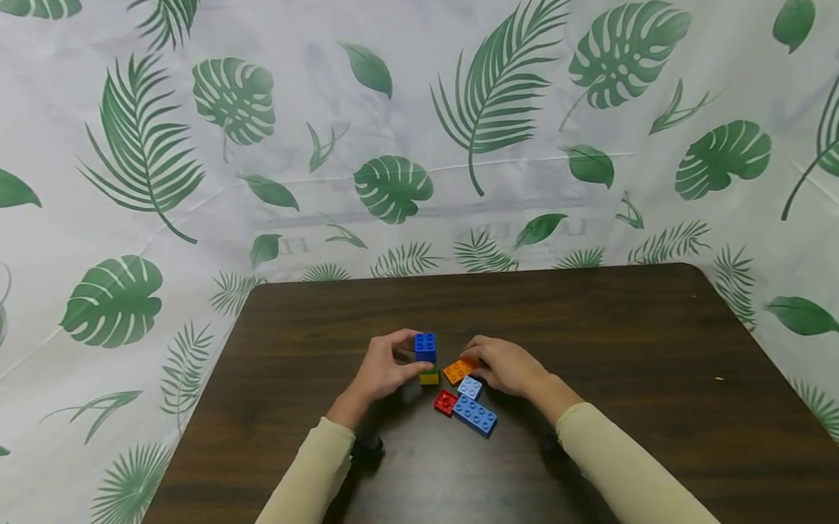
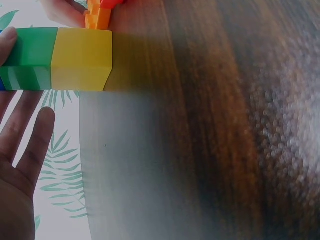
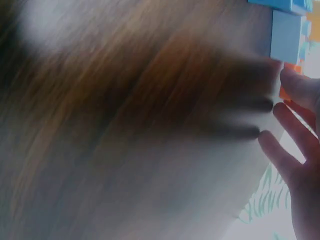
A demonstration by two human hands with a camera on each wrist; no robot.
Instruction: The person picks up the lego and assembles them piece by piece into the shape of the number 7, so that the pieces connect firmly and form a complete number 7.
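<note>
Left hand holds upright stack — blue top, green, yellow bottom — between thumb and fingers. Orange brick lies just right of stack, long axis seems slanting away rightward; right hand, nearer one, pinches its right end.

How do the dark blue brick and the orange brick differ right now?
The dark blue brick tops a stack; the orange brick sits on the table. The left hand holds the dark blue brick's stack; the right hand touches the orange brick. The dark blue brick's top shows fully; the orange brick is partly covered. Both have studs on top.
</note>
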